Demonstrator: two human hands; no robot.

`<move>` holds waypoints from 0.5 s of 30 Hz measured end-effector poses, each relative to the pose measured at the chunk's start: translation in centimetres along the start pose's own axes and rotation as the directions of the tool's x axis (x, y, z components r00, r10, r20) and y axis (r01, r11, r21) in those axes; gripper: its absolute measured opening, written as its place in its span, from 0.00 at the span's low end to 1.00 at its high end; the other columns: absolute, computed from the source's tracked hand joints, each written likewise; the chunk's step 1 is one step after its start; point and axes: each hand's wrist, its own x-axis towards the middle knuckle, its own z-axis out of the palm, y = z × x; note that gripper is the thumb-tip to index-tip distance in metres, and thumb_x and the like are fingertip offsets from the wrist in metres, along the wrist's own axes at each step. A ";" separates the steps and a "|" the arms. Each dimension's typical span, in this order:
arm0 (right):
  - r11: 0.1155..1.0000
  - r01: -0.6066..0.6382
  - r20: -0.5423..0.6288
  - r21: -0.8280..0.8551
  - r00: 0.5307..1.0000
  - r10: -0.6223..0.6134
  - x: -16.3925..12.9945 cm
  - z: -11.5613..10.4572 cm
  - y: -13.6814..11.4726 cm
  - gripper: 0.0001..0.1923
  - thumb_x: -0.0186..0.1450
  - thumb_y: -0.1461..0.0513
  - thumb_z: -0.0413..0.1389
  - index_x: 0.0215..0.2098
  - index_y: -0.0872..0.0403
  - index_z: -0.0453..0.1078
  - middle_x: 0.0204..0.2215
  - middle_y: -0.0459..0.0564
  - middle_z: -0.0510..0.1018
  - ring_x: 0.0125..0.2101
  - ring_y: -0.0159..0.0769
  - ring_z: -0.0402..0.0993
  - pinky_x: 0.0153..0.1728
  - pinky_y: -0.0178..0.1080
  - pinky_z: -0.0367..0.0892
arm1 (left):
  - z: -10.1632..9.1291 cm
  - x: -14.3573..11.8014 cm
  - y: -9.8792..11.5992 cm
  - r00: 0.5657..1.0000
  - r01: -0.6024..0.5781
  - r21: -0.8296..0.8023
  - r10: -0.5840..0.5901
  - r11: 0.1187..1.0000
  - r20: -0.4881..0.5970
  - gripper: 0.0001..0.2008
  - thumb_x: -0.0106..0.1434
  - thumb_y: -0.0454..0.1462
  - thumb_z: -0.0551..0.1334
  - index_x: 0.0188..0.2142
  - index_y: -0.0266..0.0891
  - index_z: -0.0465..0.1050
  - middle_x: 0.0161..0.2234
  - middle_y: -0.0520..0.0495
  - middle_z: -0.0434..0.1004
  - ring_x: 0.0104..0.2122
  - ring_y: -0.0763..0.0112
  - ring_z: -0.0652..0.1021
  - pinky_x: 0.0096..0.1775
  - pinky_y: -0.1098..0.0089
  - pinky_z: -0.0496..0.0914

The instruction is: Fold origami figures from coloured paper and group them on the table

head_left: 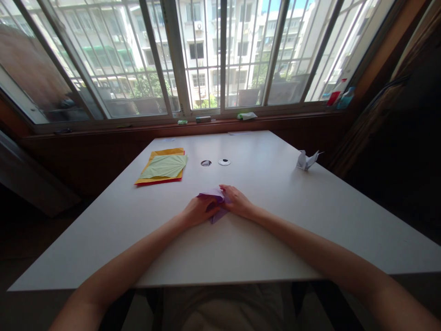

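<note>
A sheet of purple origami paper [215, 216], partly folded, is between my two hands near the middle of the white table [275, 248]. My left hand [200, 210] grips its left side, with the fingers curled in at the paper's fold. On the opposite side my right hand [237, 201] holds the paper, its fingertips at the upper right edge. The hands cover part of the paper, so its full shape is hidden.
At the back left lies a stack of yellow, red and pale green paper [161, 166]. Two round table inserts [206, 163] sit behind my hands. A folded white paper figure [306, 160] stands near the right edge. Small items and bottles [346, 98] line the windowsill.
</note>
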 end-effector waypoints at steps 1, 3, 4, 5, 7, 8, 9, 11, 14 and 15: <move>1.000 -0.010 0.008 -0.009 1.000 0.010 -0.1 0.0 -0.3 0.28 0.54 0.59 0.56 0.52 0.58 0.57 0.48 0.59 0.67 0.48 0.44 0.64 0.47 0.47 0.61 | 0.0 0.0 0.3 0.999 0.035 0.001 -0.035 0.999 -0.013 0.12 0.58 0.44 0.54 0.34 0.39 0.68 0.30 0.49 0.73 0.27 0.71 0.71 0.28 0.73 0.63; 0.999 -0.025 0.034 -0.037 0.999 0.026 -0.4 0.1 -0.9 0.29 0.54 0.60 0.55 0.53 0.58 0.56 0.49 0.60 0.65 0.49 0.44 0.62 0.49 0.46 0.59 | 0.0 0.0 0.8 0.994 0.102 0.015 -0.101 0.995 -0.041 0.15 0.57 0.48 0.54 0.32 0.38 0.68 0.28 0.50 0.72 0.24 0.72 0.70 0.26 0.73 0.61; 0.998 -0.029 0.047 -0.052 0.998 0.031 -0.5 0.2 -1.2 0.29 0.54 0.60 0.55 0.53 0.59 0.56 0.50 0.60 0.65 0.50 0.43 0.61 0.50 0.46 0.58 | 0.1 0.0 0.9 0.989 0.136 0.024 -0.134 0.990 -0.055 0.17 0.56 0.49 0.54 0.31 0.38 0.67 0.26 0.50 0.72 0.24 0.72 0.70 0.25 0.73 0.60; 0.997 -0.031 0.055 -0.066 0.998 0.035 -0.6 0.2 -1.5 0.30 0.54 0.60 0.54 0.53 0.59 0.55 0.50 0.60 0.65 0.50 0.43 0.60 0.50 0.46 0.58 | 0.2 -0.1 1.0 0.984 0.168 0.032 -0.166 0.985 -0.069 0.17 0.56 0.50 0.53 0.30 0.38 0.67 0.26 0.50 0.71 0.23 0.72 0.69 0.25 0.73 0.59; 0.996 -0.034 0.063 -0.087 0.997 0.040 -0.7 0.3 -1.9 0.30 0.54 0.60 0.54 0.53 0.59 0.55 0.50 0.59 0.65 0.51 0.43 0.59 0.50 0.45 0.57 | 0.4 -0.1 1.1 0.971 0.221 0.039 -0.216 0.975 -0.101 0.17 0.56 0.50 0.53 0.30 0.38 0.66 0.25 0.50 0.70 0.22 0.73 0.69 0.24 0.73 0.58; 0.995 -0.036 0.063 -0.092 0.997 0.042 -0.8 0.3 -2.0 0.29 0.55 0.60 0.53 0.54 0.59 0.55 0.50 0.59 0.65 0.51 0.43 0.59 0.50 0.45 0.57 | 0.5 -0.2 1.0 0.967 0.233 0.036 -0.228 0.972 -0.117 0.16 0.56 0.49 0.53 0.30 0.38 0.66 0.25 0.51 0.70 0.22 0.73 0.69 0.24 0.73 0.58; 0.995 -0.037 0.061 -0.095 0.997 0.043 -0.8 0.4 -2.1 0.29 0.55 0.60 0.53 0.54 0.59 0.55 0.50 0.59 0.65 0.51 0.43 0.59 0.50 0.45 0.57 | 0.6 -0.2 0.9 0.964 0.237 0.032 -0.231 0.971 -0.130 0.15 0.57 0.48 0.53 0.30 0.38 0.66 0.25 0.51 0.70 0.22 0.73 0.68 0.24 0.73 0.58; 0.995 -0.038 0.055 -0.093 0.998 0.043 -0.9 0.3 -2.3 0.29 0.55 0.59 0.53 0.54 0.59 0.55 0.50 0.59 0.65 0.50 0.44 0.59 0.50 0.45 0.58 | 0.9 -0.2 0.7 0.961 0.235 0.014 -0.230 0.972 -0.151 0.14 0.57 0.47 0.53 0.30 0.38 0.66 0.24 0.51 0.69 0.22 0.73 0.68 0.24 0.73 0.57; 0.996 -0.036 0.047 -0.083 0.998 0.040 -0.8 0.2 -2.4 0.30 0.55 0.57 0.54 0.53 0.60 0.55 0.49 0.59 0.65 0.50 0.44 0.60 0.50 0.46 0.58 | 1.4 -0.1 0.1 0.953 0.248 -0.061 -0.255 0.967 -0.164 0.13 0.57 0.45 0.54 0.28 0.37 0.66 0.23 0.52 0.69 0.22 0.73 0.68 0.24 0.73 0.58; 0.996 -0.034 0.045 -0.079 0.998 0.038 -0.8 0.1 -2.4 0.30 0.55 0.56 0.54 0.53 0.60 0.55 0.49 0.59 0.65 0.50 0.44 0.60 0.50 0.46 0.58 | 1.5 0.0 0.0 0.948 0.255 -0.108 -0.270 0.961 -0.166 0.12 0.56 0.45 0.55 0.28 0.37 0.66 0.23 0.51 0.69 0.22 0.73 0.68 0.24 0.73 0.59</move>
